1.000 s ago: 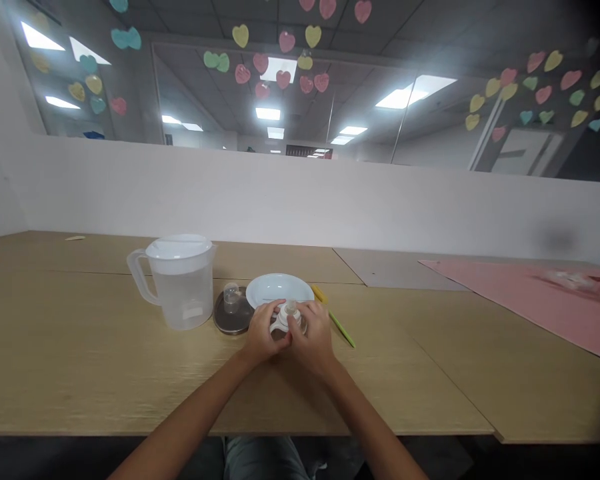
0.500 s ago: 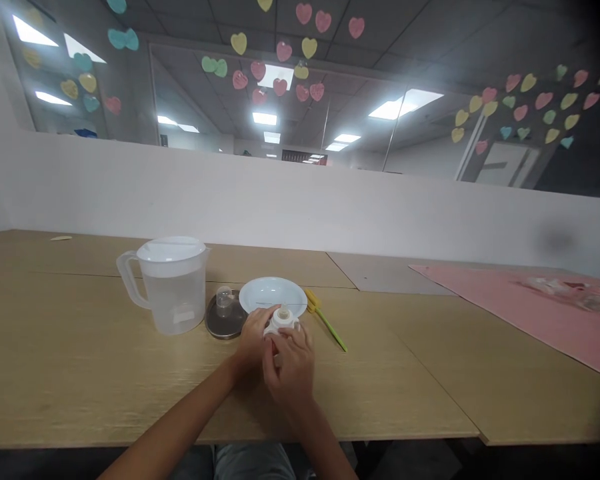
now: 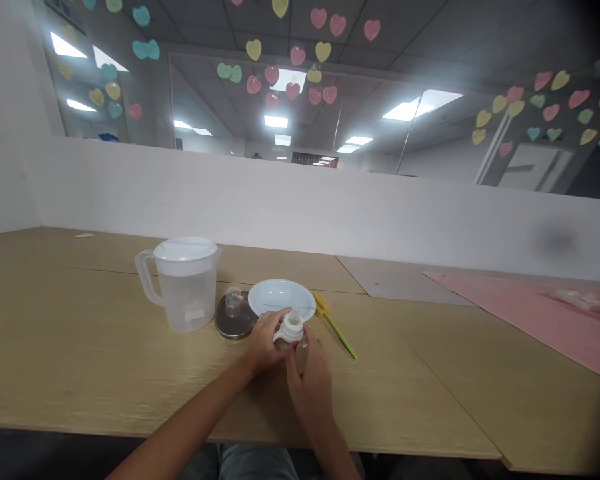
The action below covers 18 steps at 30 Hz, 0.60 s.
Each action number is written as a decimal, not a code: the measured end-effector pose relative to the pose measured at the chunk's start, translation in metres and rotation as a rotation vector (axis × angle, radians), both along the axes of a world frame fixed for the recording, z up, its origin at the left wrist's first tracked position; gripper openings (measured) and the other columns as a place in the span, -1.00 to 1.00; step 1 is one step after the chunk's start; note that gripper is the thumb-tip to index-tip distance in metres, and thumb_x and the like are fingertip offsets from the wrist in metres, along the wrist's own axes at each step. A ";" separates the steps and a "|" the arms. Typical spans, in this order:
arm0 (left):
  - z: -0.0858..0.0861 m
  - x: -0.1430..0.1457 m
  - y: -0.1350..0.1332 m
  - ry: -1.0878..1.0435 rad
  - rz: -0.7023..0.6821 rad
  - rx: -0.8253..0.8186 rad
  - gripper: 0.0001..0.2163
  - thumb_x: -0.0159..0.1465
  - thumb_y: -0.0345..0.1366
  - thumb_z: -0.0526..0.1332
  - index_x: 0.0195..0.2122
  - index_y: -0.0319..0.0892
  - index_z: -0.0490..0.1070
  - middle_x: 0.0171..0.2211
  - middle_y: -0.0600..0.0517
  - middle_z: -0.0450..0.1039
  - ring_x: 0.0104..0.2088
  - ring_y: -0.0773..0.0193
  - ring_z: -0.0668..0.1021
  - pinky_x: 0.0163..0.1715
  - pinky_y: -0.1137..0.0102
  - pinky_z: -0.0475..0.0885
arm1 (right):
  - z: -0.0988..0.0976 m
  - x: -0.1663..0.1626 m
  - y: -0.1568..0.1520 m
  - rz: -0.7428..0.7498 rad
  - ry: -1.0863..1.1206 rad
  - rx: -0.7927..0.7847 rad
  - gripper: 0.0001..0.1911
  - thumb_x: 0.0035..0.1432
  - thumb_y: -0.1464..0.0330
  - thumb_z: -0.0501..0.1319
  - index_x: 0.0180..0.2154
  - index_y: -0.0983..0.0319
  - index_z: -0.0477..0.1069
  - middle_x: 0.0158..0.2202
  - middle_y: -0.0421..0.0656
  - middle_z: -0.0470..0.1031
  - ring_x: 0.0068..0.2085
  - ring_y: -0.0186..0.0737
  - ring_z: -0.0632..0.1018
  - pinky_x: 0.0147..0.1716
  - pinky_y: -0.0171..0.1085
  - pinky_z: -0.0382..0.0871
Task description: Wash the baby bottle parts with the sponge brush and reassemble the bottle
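A small baby bottle with a white collar and clear teat point(image 3: 291, 326) stands on the wooden table point(image 3: 80, 360) in front of me. My left hand point(image 3: 263, 343) is wrapped round its left side. My right hand point(image 3: 311, 379) is curled against its right side, fingers at the collar. Just behind the bottle lies a white bowl point(image 3: 281, 297). To its left, a small clear cap point(image 3: 233, 301) rests on a dark round lid point(image 3: 234, 321).
A clear plastic jug with a white lid point(image 3: 184, 283) stands left of the bowl. A yellow-green brush point(image 3: 334, 322) lies to the right. A pink mat point(image 3: 540, 313) covers the far right. A white partition wall runs along the back.
My right hand has slid back from the top of the bottle to its near right side. The left hand keeps its hold. The view has shifted slightly.
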<state>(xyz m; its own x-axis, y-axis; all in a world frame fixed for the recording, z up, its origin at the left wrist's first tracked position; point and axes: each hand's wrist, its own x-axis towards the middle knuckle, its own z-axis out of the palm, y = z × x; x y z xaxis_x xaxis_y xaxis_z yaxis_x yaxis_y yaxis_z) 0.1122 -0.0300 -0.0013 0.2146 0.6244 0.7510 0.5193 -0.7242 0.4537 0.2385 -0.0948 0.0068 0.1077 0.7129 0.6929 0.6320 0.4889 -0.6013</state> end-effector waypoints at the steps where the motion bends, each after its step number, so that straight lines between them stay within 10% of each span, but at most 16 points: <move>1: 0.001 0.000 -0.001 0.003 0.010 0.001 -0.47 0.09 -0.06 0.19 0.07 -0.18 0.24 -0.06 -0.13 0.43 -0.10 0.07 0.46 -0.07 0.18 0.32 | 0.003 0.003 0.000 0.004 0.014 -0.018 -0.53 0.16 0.22 0.06 0.08 0.27 0.24 0.02 0.06 0.40 0.07 0.01 0.40 0.04 0.04 0.25; 9: 0.001 -0.001 0.000 -0.038 0.039 -0.011 -0.52 -0.01 -0.22 0.23 -0.01 -0.17 0.29 -0.13 -0.10 0.44 -0.14 0.07 0.48 -0.09 0.18 0.35 | 0.055 0.030 0.049 0.563 0.065 -0.253 -0.44 -0.09 0.32 0.28 0.02 0.22 0.32 -0.17 -0.11 0.52 -0.16 -0.17 0.54 -0.17 -0.20 0.42; 18: -0.004 0.000 0.000 -0.079 0.005 -0.067 -0.39 -0.06 -0.25 0.30 0.04 -0.21 0.19 -0.13 -0.12 0.39 -0.13 0.08 0.44 -0.08 0.18 0.34 | 0.026 -0.002 0.052 0.102 0.052 -0.014 -0.58 -0.15 0.32 0.29 -0.15 0.22 0.39 -0.28 -0.12 0.46 -0.25 -0.16 0.48 -0.28 -0.22 0.36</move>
